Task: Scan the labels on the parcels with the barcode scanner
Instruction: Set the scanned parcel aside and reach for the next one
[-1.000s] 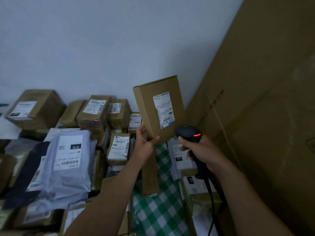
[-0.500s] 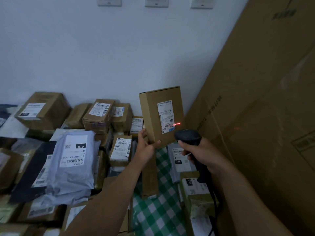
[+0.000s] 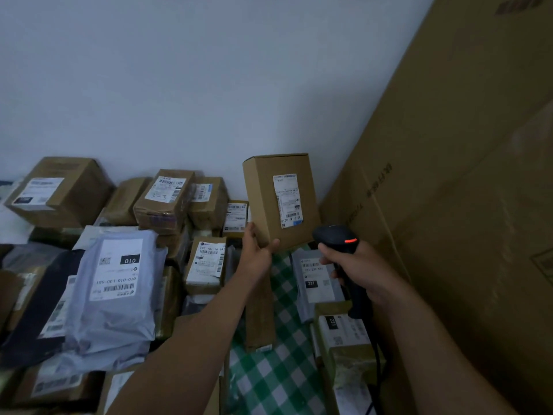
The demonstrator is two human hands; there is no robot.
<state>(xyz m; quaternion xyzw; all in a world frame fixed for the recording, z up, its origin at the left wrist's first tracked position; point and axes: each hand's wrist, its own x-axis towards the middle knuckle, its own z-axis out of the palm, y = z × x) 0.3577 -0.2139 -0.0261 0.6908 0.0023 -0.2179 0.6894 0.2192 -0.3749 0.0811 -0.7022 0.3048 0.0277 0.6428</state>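
parcel held up beside the scanner

left hand [image 3: 258,255] grips the upright cardboard parcel [image 3: 281,202] by its lower corner, above the checked cloth [image 3: 278,381]; right hand [image 3: 362,271] is clenched round the barcode scanner [image 3: 336,236], just beside the parcel's label [image 3: 288,199].

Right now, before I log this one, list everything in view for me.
held box: one, brown, white label, upright at centre.
scanner: one, black, red light lit, lower right of held box.
stacked boxes: at least six, brown, labelled, back left.
mailer bags: several, grey, left pile and beside the scanner.
cloth: one, green-and-white checked, bottom centre.
long box: one, brown, lying on the cloth.
big carton: one, brown, right side.
wall: one, white, behind.
left hand: one, grips the held box's lower corner.
right hand: one, grips the scanner's handle.
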